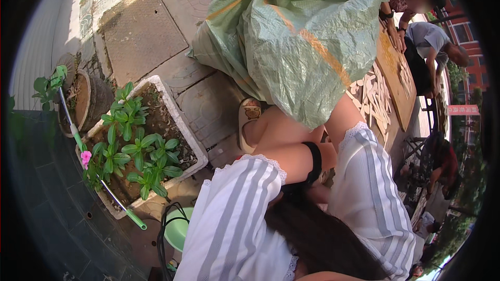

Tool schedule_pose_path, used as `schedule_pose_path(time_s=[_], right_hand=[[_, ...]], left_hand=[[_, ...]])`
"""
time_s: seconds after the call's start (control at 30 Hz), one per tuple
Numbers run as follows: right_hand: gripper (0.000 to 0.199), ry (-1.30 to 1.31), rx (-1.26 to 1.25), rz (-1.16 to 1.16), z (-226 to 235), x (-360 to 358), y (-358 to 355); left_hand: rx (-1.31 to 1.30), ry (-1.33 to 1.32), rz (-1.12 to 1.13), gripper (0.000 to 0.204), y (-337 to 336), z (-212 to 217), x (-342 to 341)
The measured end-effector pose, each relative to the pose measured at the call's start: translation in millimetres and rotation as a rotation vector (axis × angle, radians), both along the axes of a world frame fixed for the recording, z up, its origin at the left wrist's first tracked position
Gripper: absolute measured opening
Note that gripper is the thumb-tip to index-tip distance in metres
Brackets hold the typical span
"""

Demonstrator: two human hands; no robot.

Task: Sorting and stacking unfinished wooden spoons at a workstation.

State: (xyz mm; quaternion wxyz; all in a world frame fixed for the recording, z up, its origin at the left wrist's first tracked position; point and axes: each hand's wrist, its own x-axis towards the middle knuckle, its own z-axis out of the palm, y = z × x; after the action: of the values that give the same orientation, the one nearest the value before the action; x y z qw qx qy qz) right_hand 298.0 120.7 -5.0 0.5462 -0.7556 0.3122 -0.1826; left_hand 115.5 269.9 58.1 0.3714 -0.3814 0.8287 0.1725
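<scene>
Ideally, I'd work the sack (312, 47) by a firmly gathered fold — slick weave may slip — clear of the sticks (376, 101). Neither hand shows, so I can't tell their openness or hold. It bulks over the legs (364, 177); its position relative to them is certain, to the hands not.

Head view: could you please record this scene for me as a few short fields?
Own hands: neither clearly visible
At the legs: pale green sack, orange stripes
Left: pale-rimmed planter box with leafy plants
Below planter box: light green tub, partly hidden
Right: heap of pale flat pieces beside a board
</scene>
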Motion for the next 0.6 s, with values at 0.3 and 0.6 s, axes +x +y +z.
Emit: schedule_pose_path(time_s=[0.3, 0.6], right_hand=[[0.047, -0.330, 0.221, -0.191, 1, -38, 13], [0.045, -0.699, 0.316, -0.470, 38, -21, -40]], left_hand=[[-0.036, 0.236, 0.177, 0.032, -7, -56, 36], [-0.136, 0.486, 0.220, 0.033, -29, -68, 51]])
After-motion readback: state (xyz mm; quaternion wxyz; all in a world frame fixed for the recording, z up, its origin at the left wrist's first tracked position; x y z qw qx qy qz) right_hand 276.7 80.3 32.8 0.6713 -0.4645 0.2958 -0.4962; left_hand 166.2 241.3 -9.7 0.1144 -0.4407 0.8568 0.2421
